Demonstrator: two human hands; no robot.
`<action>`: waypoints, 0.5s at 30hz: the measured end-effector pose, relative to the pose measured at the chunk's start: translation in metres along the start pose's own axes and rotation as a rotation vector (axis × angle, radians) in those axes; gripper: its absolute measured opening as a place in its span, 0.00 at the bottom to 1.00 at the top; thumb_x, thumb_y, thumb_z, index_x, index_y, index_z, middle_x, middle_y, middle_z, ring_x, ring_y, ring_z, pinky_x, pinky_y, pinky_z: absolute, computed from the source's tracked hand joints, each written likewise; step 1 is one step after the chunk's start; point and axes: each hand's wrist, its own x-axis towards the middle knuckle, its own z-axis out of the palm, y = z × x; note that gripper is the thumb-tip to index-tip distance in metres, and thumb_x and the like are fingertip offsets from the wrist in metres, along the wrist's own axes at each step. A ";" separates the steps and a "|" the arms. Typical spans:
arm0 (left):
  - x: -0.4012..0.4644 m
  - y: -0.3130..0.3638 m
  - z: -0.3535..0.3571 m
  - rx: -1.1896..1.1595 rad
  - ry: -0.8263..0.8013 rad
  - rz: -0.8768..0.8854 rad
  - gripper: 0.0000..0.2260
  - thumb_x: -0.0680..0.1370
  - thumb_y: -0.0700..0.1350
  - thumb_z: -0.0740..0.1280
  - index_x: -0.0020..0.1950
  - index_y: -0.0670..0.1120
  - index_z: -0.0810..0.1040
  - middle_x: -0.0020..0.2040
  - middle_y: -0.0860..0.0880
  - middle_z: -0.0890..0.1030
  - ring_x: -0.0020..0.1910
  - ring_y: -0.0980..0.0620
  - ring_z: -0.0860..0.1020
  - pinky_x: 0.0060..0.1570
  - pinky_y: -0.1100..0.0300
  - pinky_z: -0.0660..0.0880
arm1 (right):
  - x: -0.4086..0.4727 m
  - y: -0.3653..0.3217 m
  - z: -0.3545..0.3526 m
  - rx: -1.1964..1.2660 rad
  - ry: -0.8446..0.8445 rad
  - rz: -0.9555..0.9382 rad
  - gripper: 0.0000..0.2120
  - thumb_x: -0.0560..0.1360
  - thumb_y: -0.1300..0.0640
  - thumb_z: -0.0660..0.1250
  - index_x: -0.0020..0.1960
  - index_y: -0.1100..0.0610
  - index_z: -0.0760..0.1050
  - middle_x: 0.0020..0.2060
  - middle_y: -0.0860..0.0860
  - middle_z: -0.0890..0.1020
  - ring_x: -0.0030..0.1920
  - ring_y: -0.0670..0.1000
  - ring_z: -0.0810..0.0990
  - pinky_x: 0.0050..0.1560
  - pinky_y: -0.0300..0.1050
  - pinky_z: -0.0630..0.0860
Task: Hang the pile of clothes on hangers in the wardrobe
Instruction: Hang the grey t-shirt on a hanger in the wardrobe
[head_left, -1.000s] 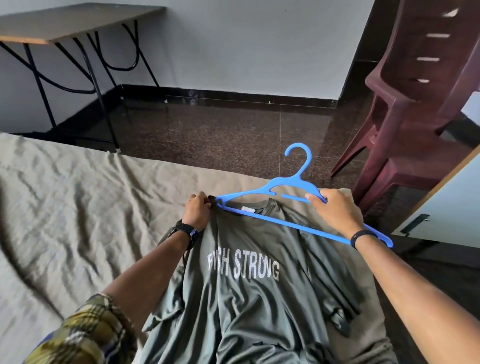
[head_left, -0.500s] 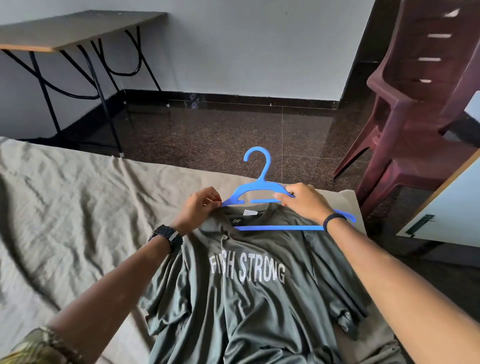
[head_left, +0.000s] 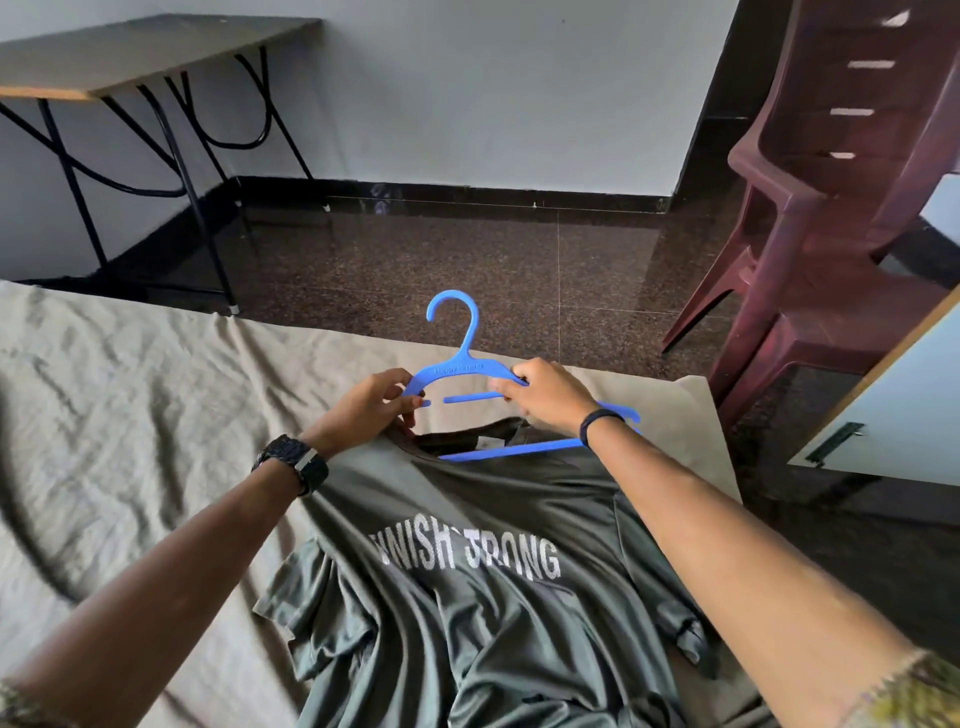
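A grey-green T-shirt with white lettering lies face up on the bed, collar away from me. A blue plastic hanger sits at the collar with its hook pointing toward the floor beyond the bed. Its lower bar runs under the collar opening, and its left end is hidden inside the shirt. My left hand pinches the hanger's left shoulder beside the collar. My right hand grips the hanger's right shoulder, and the right tip sticks out past my wrist.
The bed is covered by a wrinkled beige sheet. Beyond it is dark polished floor, a black-legged table at far left, stacked maroon plastic chairs at right, and a white wardrobe door at the right edge.
The hanger swung from a slant to level and slid left, its left end going into the shirt's collar. Both hands moved together toward the centre, and the shirt's collar pulled up around the bar.
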 end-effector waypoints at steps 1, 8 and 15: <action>0.002 -0.001 -0.001 0.028 0.030 -0.008 0.07 0.78 0.39 0.67 0.42 0.48 0.73 0.29 0.52 0.80 0.27 0.58 0.76 0.30 0.68 0.70 | 0.001 0.002 0.004 0.064 0.049 -0.030 0.13 0.75 0.44 0.67 0.41 0.54 0.74 0.36 0.51 0.78 0.38 0.52 0.76 0.40 0.47 0.69; 0.003 -0.014 -0.023 0.032 0.155 -0.124 0.09 0.80 0.39 0.63 0.43 0.51 0.70 0.27 0.53 0.80 0.43 0.34 0.81 0.44 0.46 0.75 | -0.029 0.017 0.027 -0.037 0.314 -0.329 0.12 0.72 0.60 0.58 0.43 0.58 0.80 0.41 0.55 0.83 0.43 0.58 0.80 0.46 0.52 0.76; -0.012 0.007 -0.025 -0.011 0.015 -0.147 0.05 0.81 0.35 0.59 0.53 0.44 0.69 0.35 0.44 0.78 0.29 0.49 0.79 0.40 0.55 0.75 | -0.033 0.013 0.069 -0.165 -0.326 0.019 0.17 0.80 0.54 0.54 0.63 0.55 0.75 0.63 0.61 0.76 0.62 0.60 0.74 0.61 0.46 0.69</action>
